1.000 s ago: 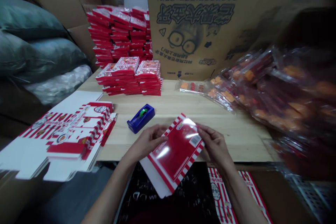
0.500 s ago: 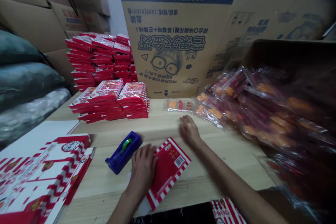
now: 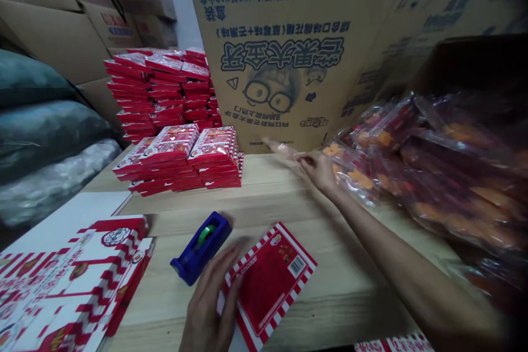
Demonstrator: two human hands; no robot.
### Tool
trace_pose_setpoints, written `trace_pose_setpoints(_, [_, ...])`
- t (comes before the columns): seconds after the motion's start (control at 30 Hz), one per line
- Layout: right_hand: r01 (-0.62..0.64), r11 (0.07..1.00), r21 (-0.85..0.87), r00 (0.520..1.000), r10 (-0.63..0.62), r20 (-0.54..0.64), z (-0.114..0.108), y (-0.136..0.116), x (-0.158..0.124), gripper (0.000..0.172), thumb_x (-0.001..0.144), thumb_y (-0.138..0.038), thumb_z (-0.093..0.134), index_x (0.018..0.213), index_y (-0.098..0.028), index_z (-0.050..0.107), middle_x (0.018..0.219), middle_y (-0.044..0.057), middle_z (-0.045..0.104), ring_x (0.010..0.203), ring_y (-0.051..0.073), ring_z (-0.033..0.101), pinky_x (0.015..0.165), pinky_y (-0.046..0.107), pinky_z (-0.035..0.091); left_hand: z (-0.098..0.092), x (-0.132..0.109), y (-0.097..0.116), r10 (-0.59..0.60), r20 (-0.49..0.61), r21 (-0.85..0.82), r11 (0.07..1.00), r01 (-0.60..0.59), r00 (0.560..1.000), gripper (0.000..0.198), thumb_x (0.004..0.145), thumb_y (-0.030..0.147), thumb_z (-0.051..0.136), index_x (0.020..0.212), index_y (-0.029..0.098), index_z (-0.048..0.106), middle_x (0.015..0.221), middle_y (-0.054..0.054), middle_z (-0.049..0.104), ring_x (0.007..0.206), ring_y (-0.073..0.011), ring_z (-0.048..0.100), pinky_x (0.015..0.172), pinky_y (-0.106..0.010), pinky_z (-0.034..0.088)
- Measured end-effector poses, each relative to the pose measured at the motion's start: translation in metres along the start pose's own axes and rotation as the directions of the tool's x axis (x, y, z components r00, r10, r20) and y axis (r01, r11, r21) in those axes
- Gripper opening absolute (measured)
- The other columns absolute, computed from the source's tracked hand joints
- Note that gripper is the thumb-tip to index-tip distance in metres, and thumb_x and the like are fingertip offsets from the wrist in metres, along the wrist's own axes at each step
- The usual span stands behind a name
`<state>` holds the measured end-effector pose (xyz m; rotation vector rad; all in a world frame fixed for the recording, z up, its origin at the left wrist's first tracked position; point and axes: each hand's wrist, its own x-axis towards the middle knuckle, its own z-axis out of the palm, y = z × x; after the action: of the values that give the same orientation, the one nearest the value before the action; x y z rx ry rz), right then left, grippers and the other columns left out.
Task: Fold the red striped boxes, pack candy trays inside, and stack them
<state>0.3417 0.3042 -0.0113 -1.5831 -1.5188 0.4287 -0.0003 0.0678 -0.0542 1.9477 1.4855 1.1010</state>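
Observation:
On the wooden table lies a red box with striped edges and a barcode (image 3: 274, 280). My left hand (image 3: 210, 300) grips its left edge, the thumb lapping over it. Farther forward, my right hand (image 3: 319, 170) pinches one end of a clear plastic packet (image 3: 282, 148), which is lifted and smeared by motion. Just beyond my left hand stands a blue tape dispenser (image 3: 200, 250) with a green core. To the right of my right hand, a heap of clear packets with orange and red pieces (image 3: 383, 143) spills out of an open carton.
Packed red boxes (image 3: 173, 162) are stacked at the back left, with a taller pile (image 3: 160, 85) behind. Flat printed box blanks (image 3: 70, 286) lie at the front left. A large cardboard carton (image 3: 280, 22) walls off the back. Filled sacks (image 3: 49, 132) sit at the far left.
My right hand has moved forward and taken hold of a packet that was lying flat beside the heap, lifting it. My left hand has stayed at the red box. The view has shifted slightly.

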Motion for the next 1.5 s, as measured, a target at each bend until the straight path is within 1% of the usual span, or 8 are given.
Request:
trace_pose_setpoints(0.17, [-0.001, 0.927, 0.376, 0.993, 0.045, -0.109, -0.037, -0.06, -0.093, 0.025, 0.089, -0.045, 0.068, 0.093, -0.021, 0.07, 0.092, 0.004, 0.078, 0.083, 0.02, 0.075, 0.076, 0.036, 0.064, 0.027, 0.023, 0.051, -0.398, -0.053, -0.715, 0.655, 0.243, 0.916, 0.088, 0.079, 0.038, 0.085, 0.155, 0.033, 0.041, 0.164, -0.011, 0.042, 0.151, -0.0327, 0.041, 0.123, -0.049, 0.037])
trace_pose_setpoints(0.33, [-0.382, 0.509, 0.772, 0.924, 0.189, 0.333, -0.017, -0.12, -0.206, 0.024, 0.073, -0.037, 0.089, 0.086, -0.023, 0.074, 0.083, 0.0, 0.079, 0.068, 0.012, 0.071, 0.064, 0.023, 0.058, 0.021, 0.017, 0.087, -0.353, 0.298, -0.937, 0.07, 0.342, 0.887, 0.054, 0.086, 0.038, 0.081, 0.135, 0.021, 0.065, 0.14, -0.014, 0.067, 0.135, -0.0332, 0.06, 0.115, -0.048, 0.047])
trace_pose_setpoints(0.47, [-0.305, 0.762, 0.571, 0.797, -0.124, 0.591, -0.017, -0.127, -0.222, 0.042, 0.083, -0.042, 0.081, 0.124, -0.033, 0.074, 0.126, 0.005, 0.077, 0.115, 0.025, 0.071, 0.101, 0.046, 0.056, -0.038, -0.019, 0.08, -0.581, 0.022, -0.962, 0.209, 0.176, 0.813, 0.035, 0.084, 0.03, 0.083, 0.117, 0.022, 0.074, 0.119, -0.006, 0.078, 0.107, -0.0254, 0.075, 0.095, -0.039, 0.061])
trace_pose_setpoints(0.57, [0.109, 0.961, 0.255, 0.535, -0.273, 0.799, -0.014, -0.112, -0.203, 0.102, 0.07, -0.042, 0.09, 0.158, -0.037, 0.039, 0.169, 0.006, 0.035, 0.159, 0.036, 0.022, 0.126, 0.061, 0.019, -0.089, -0.055, 0.064, -0.694, -0.208, -0.896, 0.419, 0.151, 0.689, 0.04, 0.075, 0.026, 0.089, 0.111, 0.019, 0.075, 0.104, -0.004, 0.08, 0.089, -0.0217, 0.077, 0.077, -0.031, 0.065])
trace_pose_setpoints(0.73, [0.587, 0.804, -0.092, 0.285, -0.099, 0.953, 0.029, -0.089, -0.187, 0.149, 0.044, -0.034, 0.099, 0.167, -0.029, 0.013, 0.175, 0.015, 0.002, 0.157, 0.048, -0.015, 0.12, 0.071, -0.014, -0.106, -0.107, 0.042, -0.808, -0.249, -0.81, 0.476, 0.342, 0.534, 0.049, 0.063, 0.034, 0.095, 0.105, 0.016, 0.077, 0.094, -0.004, 0.082, 0.075, -0.02, 0.077, 0.063, -0.024, 0.063])
trace_pose_setpoints(0.9, [0.581, 0.811, -0.065, 0.273, -0.119, 0.955, 0.048, -0.066, -0.196, 0.146, 0.052, -0.039, 0.092, 0.167, -0.026, 0.004, 0.172, 0.022, 0.016, 0.159, 0.046, -0.004, 0.123, 0.069, -0.007, -0.079, -0.135, 0.028, -0.867, -0.213, -0.699, 0.457, 0.55, 0.45, 0.054, 0.063, 0.038, 0.094, 0.109, 0.016, 0.078, 0.106, -0.01, 0.082, 0.096, -0.03, 0.079, 0.074, -0.032, 0.066])
trace_pose_setpoints(1.13, [0.51, 0.86, -0.035, 0.419, -0.212, 0.883, 0.03, -0.038, -0.225, 0.14, 0.058, -0.04, 0.088, 0.167, -0.029, 0.001, 0.165, 0.021, 0.027, 0.158, 0.046, 0.011, 0.123, 0.067, -0.009, -0.078, -0.15, 0.029, -0.892, -0.183, -0.733, 0.404, 0.547, 0.414, 0.056, 0.065, 0.046, 0.091, 0.11, 0.016, 0.076, 0.111, -0.009, 0.082, 0.098, -0.0293, 0.079, 0.079, -0.033, 0.065])
trace_pose_setpoints(1.5, [0.514, 0.857, -0.044, 0.545, -0.287, 0.788, 0.014, -0.046, -0.249, 0.138, 0.058, -0.031, 0.088, 0.166, -0.037, 0.003, 0.154, 0.015, 0.04, 0.149, 0.05, 0.03, 0.123, 0.072, -0.004, -0.078, -0.139, 0.039, -0.826, 0.062, -0.736, 0.342, 0.585, 0.56, 0.048, 0.069, 0.04, 0.091, 0.109, 0.016, 0.075, 0.086, -0.006, 0.081, 0.072, -0.0244, 0.078, 0.061, -0.028, 0.06])
